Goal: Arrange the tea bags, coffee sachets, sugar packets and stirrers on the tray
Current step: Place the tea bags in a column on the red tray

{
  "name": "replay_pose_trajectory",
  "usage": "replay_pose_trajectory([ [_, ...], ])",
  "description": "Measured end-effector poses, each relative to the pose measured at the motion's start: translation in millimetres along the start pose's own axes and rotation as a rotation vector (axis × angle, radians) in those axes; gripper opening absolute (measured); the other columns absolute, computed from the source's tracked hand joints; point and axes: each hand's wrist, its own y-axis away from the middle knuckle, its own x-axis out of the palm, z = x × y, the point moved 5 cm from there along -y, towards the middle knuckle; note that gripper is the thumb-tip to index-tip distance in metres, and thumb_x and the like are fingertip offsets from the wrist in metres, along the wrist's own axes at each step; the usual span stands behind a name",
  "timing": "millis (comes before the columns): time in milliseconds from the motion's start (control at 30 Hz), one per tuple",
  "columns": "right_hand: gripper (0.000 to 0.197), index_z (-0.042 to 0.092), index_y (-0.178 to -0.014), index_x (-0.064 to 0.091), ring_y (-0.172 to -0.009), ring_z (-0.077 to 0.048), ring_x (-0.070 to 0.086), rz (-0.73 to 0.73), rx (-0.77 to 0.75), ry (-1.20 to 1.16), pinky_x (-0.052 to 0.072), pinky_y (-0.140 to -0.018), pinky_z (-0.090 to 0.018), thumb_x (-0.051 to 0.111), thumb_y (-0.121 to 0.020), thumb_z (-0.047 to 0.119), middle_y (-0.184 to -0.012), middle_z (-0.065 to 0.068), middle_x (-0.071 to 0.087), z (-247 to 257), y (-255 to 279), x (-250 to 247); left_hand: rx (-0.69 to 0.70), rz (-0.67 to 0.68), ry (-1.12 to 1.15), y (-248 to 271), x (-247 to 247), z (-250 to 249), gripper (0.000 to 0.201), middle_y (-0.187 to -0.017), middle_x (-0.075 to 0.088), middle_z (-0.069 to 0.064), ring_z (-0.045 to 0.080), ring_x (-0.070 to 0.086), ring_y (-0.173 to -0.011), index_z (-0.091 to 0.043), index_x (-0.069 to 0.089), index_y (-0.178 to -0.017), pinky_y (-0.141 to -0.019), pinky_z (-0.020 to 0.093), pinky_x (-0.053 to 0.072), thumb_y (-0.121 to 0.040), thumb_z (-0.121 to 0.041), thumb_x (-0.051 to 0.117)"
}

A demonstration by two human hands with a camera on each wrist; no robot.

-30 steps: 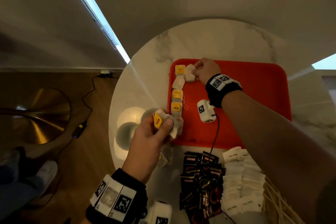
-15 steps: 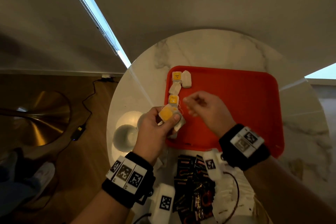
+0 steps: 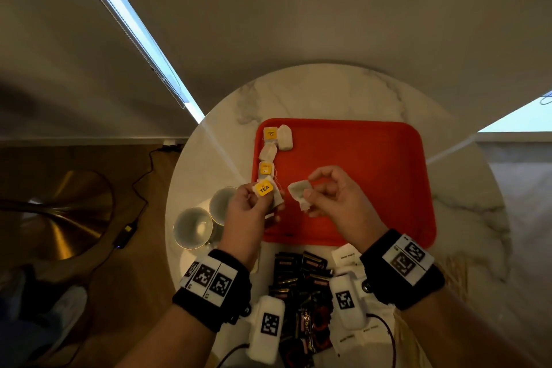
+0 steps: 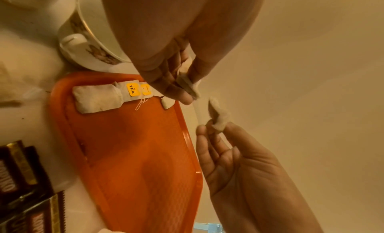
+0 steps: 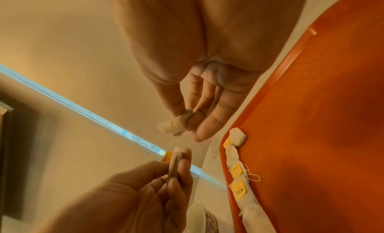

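Observation:
An orange tray point(image 3: 373, 164) lies on the round marble table point(image 3: 328, 92). Several tea bags point(image 3: 283, 138) with yellow tags run in a column down the tray's left edge point(image 5: 239, 192) point(image 4: 97, 97). My left hand point(image 3: 254, 206) hovers over the tray's near-left corner and holds a small bunch of tea bags point(image 3: 265, 190), a yellow TEA tag on top. My right hand point(image 3: 334, 194) is just to its right, above the tray, pinching one white tea bag point(image 3: 300, 191) point(image 5: 173, 126) point(image 4: 218, 120) between thumb and fingers.
Two white cups point(image 3: 194, 227) stand on the table left of the tray. In front of the tray lie dark coffee sachets point(image 3: 298, 275), white sugar packets point(image 3: 346, 254) and wooden stirrers point(image 3: 454, 266). A cable and adapter point(image 3: 125, 233) lie on the wooden floor.
My right hand left the tea bag at the tray's far-left corner, came back toward me and took one tea bag from the bunch in my left hand. The view tilted down.

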Motion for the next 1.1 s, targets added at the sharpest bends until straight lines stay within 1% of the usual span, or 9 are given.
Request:
replay_pose_trajectory([
  [133,0.010,0.013,-0.107,0.066,-0.075,-0.022,0.071,0.013,0.038,-0.060,0.060,-0.068,-0.030,0.057,-0.102,0.012,-0.092,-0.011,0.074,1.2,3.2,-4.4,0.030,0.069,-0.126,5.1,5.1,-1.8,0.023,-0.099,0.074,0.007,0.020,0.068,-0.086,-0.011,0.061,-0.118,-0.069,0.027,0.055,-0.102,-0.027,0.056],
  [267,0.027,0.014,-0.115,0.071,-0.093,-0.020,0.073,0.061,0.091,-0.142,0.060,-0.085,-0.031,0.068,-0.093,0.029,-0.104,-0.004,0.075,-1.9,5.9,-3.6,0.038,0.103,-0.164,10.1,9.4,-1.5,0.023,-0.107,0.075,0.004,0.011,0.070,-0.088,-0.013,0.064,-0.118,-0.068,0.020,0.055,-0.102,-0.028,0.057],
  [367,0.037,0.017,-0.124,0.067,-0.108,-0.015,0.070,0.128,0.086,-0.147,0.056,-0.095,-0.030,0.075,-0.088,0.011,-0.116,-0.002,0.074,-7.1,3.0,-2.4,0.050,0.103,-0.158,10.2,9.3,-2.1,0.022,-0.108,0.075,0.003,0.008,0.070,-0.086,-0.013,0.066,-0.117,-0.066,0.019,0.055,-0.102,-0.027,0.057],
  [433,0.032,0.020,-0.120,0.069,-0.105,-0.016,0.070,0.082,0.066,-0.047,0.056,-0.091,-0.028,0.070,-0.092,0.006,-0.113,-0.001,0.074,-10.1,-4.1,-4.6,0.053,0.085,-0.152,8.1,5.4,-0.7,0.022,-0.109,0.074,0.006,0.011,0.070,-0.088,-0.013,0.066,-0.116,-0.067,0.020,0.055,-0.101,-0.027,0.058],
  [533,0.014,0.025,-0.106,0.073,-0.087,-0.013,0.068,-0.044,0.029,0.127,0.056,-0.078,-0.030,0.065,-0.098,0.019,-0.100,0.002,0.073,-11.0,-20.7,-9.4,0.063,0.052,-0.133,3.9,-2.6,0.2,0.023,-0.102,0.073,0.009,0.018,0.067,-0.088,-0.010,0.066,-0.114,-0.071,0.029,0.054,-0.100,-0.028,0.060],
  [700,0.006,0.023,-0.100,0.068,-0.091,-0.022,0.070,-0.139,0.083,0.216,0.060,-0.085,-0.039,0.065,-0.097,0.018,-0.098,0.001,0.070,-28.4,-80.3,-5.1,0.060,0.052,-0.114,-1.9,-20.2,3.9,0.024,-0.105,0.076,0.011,0.031,0.071,-0.096,-0.009,0.064,-0.117,-0.084,0.045,0.057,-0.099,-0.025,0.064],
  [900,0.014,0.021,-0.089,0.062,-0.079,-0.018,0.072,-0.176,0.220,0.233,0.060,-0.073,-0.029,0.074,-0.091,0.015,-0.097,-0.006,0.074,-56.6,-147.3,17.6,0.030,0.063,-0.086,-1.5,-41.0,6.2,0.022,-0.103,0.072,0.021,0.029,0.062,-0.084,-0.002,0.062,-0.116,-0.075,0.039,0.051,-0.100,-0.018,0.060],
  [1000,0.015,0.022,-0.086,0.062,-0.069,-0.016,0.071,-0.192,0.257,0.340,0.059,-0.066,-0.028,0.076,-0.089,0.019,-0.092,-0.008,0.076,-67.1,-162.5,23.3,0.027,0.064,-0.119,0.4,-50.9,6.2,0.019,-0.104,0.075,0.012,0.031,0.070,-0.093,-0.010,0.065,-0.116,-0.084,0.040,0.057,-0.099,-0.018,0.062],
  [1100,0.016,0.024,-0.087,0.062,-0.075,-0.019,0.073,-0.192,0.283,0.471,0.062,-0.073,-0.034,0.077,-0.087,0.028,-0.090,-0.003,0.074,-68.6,-168.6,24.9,0.022,0.098,-0.145,2.0,-54.7,2.8,0.027,-0.112,0.074,0.005,0.024,0.070,-0.107,-0.017,0.064,-0.121,-0.093,0.039,0.058,-0.094,-0.020,0.069],
])
